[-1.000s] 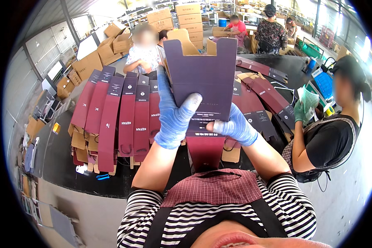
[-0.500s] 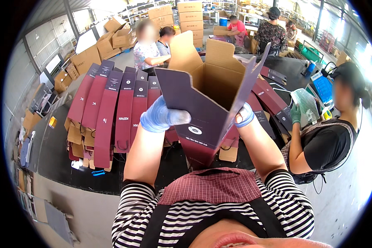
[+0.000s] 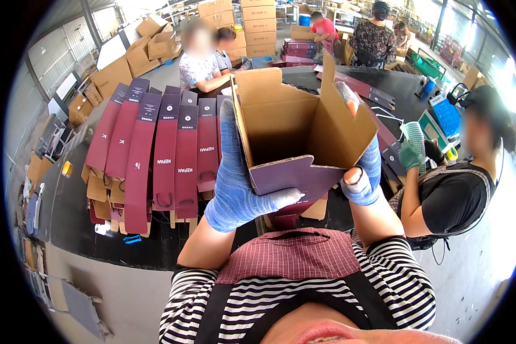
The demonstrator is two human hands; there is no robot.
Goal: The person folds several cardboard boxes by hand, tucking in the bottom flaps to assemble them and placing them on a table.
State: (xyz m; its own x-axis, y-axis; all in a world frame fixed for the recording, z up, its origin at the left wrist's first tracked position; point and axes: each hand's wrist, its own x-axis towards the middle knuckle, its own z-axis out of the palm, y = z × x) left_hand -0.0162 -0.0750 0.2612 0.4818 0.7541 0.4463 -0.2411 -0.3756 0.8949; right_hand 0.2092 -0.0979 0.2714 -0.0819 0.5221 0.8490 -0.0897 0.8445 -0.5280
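Up close, two blue-gloved hands hold an opened cardboard box point(image 3: 295, 132), purple outside, brown inside, its mouth toward the camera. Left grip point(image 3: 235, 183) is closed around its left wall; right grip point(image 3: 362, 166) clasps its right wall. Beyond the left grip, flat maroon box blanks point(image 3: 155, 155) lie on the dark counter point(image 3: 69, 218)

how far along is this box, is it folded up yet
Done: the carton is already opened into a square tube, brown inside showing. In hand: the left hand grips its left wall, the right hand its right side, with a maroon flap folded across. Left: top flaps stand open; flat maroon blanks wait on the table.
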